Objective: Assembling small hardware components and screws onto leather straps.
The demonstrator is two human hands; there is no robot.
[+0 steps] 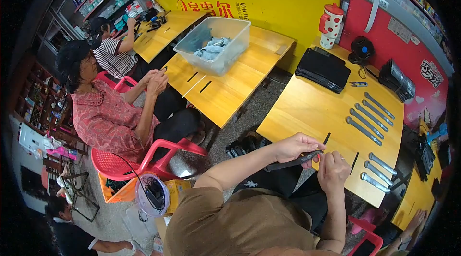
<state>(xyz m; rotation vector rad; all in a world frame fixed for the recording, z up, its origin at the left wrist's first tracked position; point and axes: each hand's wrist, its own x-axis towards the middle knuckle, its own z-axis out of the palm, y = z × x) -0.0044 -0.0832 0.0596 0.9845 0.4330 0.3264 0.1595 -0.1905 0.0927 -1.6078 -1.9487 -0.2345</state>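
My left hand (pixel 298 148) is closed on a dark grey strap (pixel 287 164), held over my lap at the near edge of the yellow table. The strap's free part hangs left below my fingers. My right hand (pixel 333 171) is closed with its fingertips against the strap's other end, which is partly hidden between the hands. To the right on the table, several similar grey straps (pixel 364 131) with round ends and small metal-looking studs lie side by side. Nearer me are three more straps (pixel 375 183), their ends toward the table's right edge.
A stack of black flat pieces (pixel 323 70), thread snips (pixel 358 84), a small black fan (pixel 362 48) and a polka-dot tumbler (pixel 331 26) stand farther back. Black bundled strips (pixel 396 81) lie at right. Leftward, a co-worker (pixel 113 102) sits beside another table with a clear bin (pixel 213 47).
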